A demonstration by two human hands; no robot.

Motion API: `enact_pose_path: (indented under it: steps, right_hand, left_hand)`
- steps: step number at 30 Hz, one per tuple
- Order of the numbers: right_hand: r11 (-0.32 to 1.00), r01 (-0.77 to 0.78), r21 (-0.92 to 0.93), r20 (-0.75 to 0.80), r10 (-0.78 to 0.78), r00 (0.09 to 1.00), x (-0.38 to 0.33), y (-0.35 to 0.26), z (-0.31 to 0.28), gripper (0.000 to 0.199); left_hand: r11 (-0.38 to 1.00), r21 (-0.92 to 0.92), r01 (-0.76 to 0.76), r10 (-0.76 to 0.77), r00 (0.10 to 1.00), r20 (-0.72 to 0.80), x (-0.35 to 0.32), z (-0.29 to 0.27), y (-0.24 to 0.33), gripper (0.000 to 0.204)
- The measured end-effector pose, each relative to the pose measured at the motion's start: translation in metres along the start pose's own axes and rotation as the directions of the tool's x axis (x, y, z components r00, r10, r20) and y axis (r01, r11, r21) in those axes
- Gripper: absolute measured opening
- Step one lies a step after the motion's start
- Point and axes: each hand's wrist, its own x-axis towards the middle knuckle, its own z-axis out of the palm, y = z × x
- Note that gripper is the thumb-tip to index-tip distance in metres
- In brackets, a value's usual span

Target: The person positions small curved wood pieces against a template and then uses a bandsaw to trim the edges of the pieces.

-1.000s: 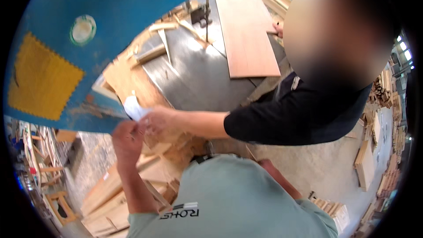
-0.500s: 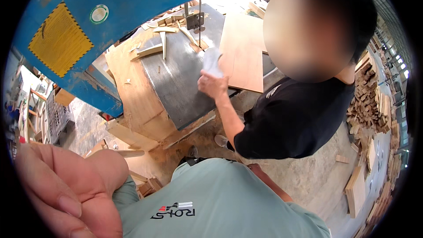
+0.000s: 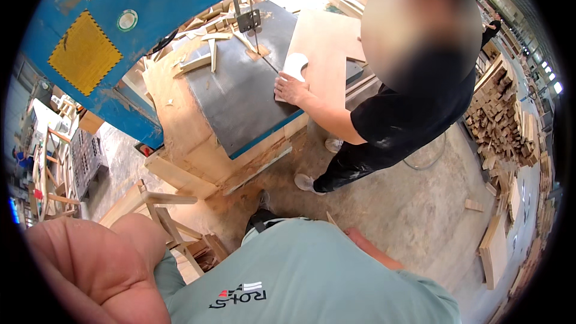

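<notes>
My left hand is raised close up at the lower left, nearest the camera. Its palm and thumb base show, while the fingers are cut off or hidden. Beside my green shirt, my right arm hangs down, and the right hand shows only in part, its fingers not clear. Across from me, a co-worker's hand presses a white curved template onto a plywood board. That board lies partly over the grey table of a blue band saw, right of the blade.
Curved wood offcuts lie on the saw table's left. A wooden frame stands beyond my left hand. Stacked timber lines the right, near a leaning board. The co-worker in black stands at the table's right side.
The co-worker's hand and white template have come down onto the board, which has shifted nearer. The co-worker stands farther from me. My left hand's fingers have gone out of view.
</notes>
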Motion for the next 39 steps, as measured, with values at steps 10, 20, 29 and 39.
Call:
enact_pose_path:
  steps: [10, 20, 29, 39]
  right_hand:
    - [0.999, -0.009, 0.049, -0.143, 0.016, 0.99, 0.005, 0.005, 0.014, 0.043]
    - [0.99, 0.142, 0.014, -0.161, -0.138, 0.977, -0.042, -0.087, -0.047, 0.029]
    - [0.789, 0.539, 0.296, -0.194, -0.502, 0.843, -0.052, -0.208, -0.104, 0.026]
    - [0.605, 0.549, 0.577, -0.238, -0.519, 0.821, -0.052, -0.298, -0.146, 0.026]
  left_hand:
    - [0.824, -0.198, 0.532, -0.514, 0.847, 0.136, -0.118, 0.064, -0.003, 0.037]
    - [-0.047, -0.241, 0.969, -0.995, -0.024, 0.1, -0.292, 0.108, 0.015, 0.022]
    - [-0.141, -0.186, 0.972, -0.99, -0.143, 0.003, -0.297, 0.102, 0.025, 0.024]
    - [-0.248, 0.083, 0.965, -0.95, -0.259, 0.174, -0.323, 0.109, -0.016, 0.028]
